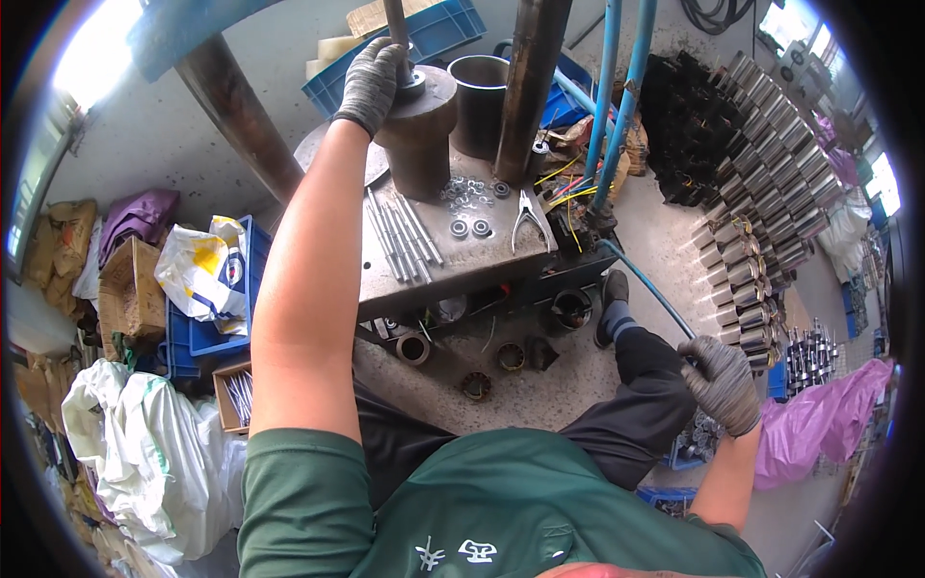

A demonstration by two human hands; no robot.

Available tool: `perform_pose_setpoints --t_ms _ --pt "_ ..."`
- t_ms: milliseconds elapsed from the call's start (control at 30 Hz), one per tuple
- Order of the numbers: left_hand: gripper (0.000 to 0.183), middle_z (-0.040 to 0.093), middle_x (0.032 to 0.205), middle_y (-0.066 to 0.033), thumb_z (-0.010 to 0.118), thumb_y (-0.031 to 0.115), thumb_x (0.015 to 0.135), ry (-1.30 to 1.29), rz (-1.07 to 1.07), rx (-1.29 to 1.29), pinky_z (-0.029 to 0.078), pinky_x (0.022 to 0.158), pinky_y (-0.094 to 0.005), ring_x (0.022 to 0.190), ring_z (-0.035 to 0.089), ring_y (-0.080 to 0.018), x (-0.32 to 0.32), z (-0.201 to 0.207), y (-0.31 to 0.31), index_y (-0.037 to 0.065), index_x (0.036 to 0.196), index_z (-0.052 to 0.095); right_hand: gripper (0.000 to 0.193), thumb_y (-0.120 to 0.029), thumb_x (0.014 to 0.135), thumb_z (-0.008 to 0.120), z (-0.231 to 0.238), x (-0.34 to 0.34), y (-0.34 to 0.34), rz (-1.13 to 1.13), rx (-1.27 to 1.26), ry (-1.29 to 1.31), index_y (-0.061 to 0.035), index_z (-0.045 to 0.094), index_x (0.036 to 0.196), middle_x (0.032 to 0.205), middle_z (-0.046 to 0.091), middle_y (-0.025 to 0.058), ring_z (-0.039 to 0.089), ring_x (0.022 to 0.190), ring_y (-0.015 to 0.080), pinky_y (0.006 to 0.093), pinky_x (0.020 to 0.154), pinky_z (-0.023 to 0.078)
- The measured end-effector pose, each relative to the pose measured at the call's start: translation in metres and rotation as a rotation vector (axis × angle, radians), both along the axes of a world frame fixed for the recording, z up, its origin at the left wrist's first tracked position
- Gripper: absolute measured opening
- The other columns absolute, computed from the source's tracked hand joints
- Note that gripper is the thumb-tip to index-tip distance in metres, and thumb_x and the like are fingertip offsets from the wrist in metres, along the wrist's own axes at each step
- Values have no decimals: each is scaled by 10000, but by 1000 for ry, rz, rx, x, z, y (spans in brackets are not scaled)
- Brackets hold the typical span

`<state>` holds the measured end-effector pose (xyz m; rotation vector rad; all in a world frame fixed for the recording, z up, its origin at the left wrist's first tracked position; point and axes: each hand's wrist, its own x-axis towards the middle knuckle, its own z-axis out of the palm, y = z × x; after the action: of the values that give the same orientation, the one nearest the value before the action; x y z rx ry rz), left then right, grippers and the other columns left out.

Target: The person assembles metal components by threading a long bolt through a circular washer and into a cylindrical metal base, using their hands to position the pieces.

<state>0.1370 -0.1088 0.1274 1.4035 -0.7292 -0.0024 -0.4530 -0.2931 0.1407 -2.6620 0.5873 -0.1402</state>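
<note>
My left hand, in a grey knit glove, rests on top of a dark metal cylinder standing on the steel press table, fingers curled by a thin upright shaft. My right hand, also gloved, reaches down to the right beside my knee, fingers curled near a row of metal cylindrical parts; what it grips is hidden. On the table lie several long steel rods, small bearings, washers and a pair of pliers.
Two thick steel columns and blue hoses rise behind the table. A metal cup stands at the back. Stacked rotor parts fill the right. Blue crates, cardboard boxes, white sacks and a purple bag surround me.
</note>
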Motion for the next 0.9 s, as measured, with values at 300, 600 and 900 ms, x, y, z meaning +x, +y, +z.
perform_pose_setpoints --t_ms 300,600,900 --pt "284 705 892 -84 584 238 957 18 20 -4 519 844 -311 826 650 -172 -10 2 -2 25 1104 703 195 -149 832 668 -6 -8 -10 195 -30 202 -41 726 985 937 718 190 697 916 390 461 830 565" --pt "272 707 888 -88 574 228 956 -28 40 23 517 842 -303 823 649 -175 -4 -1 0 25 1081 703 187 -113 848 675 -9 -11 -14 211 -3 156 -37 724 1011 955 721 194 701 903 389 461 827 568" --pt "237 692 881 -71 560 189 949 -16 25 15 518 816 -298 809 636 -159 -3 -2 -2 24 1059 690 236 -66 860 650 -1 -6 -11 143 24 91 -14 705 1083 1013 717 205 702 926 390 432 851 565"
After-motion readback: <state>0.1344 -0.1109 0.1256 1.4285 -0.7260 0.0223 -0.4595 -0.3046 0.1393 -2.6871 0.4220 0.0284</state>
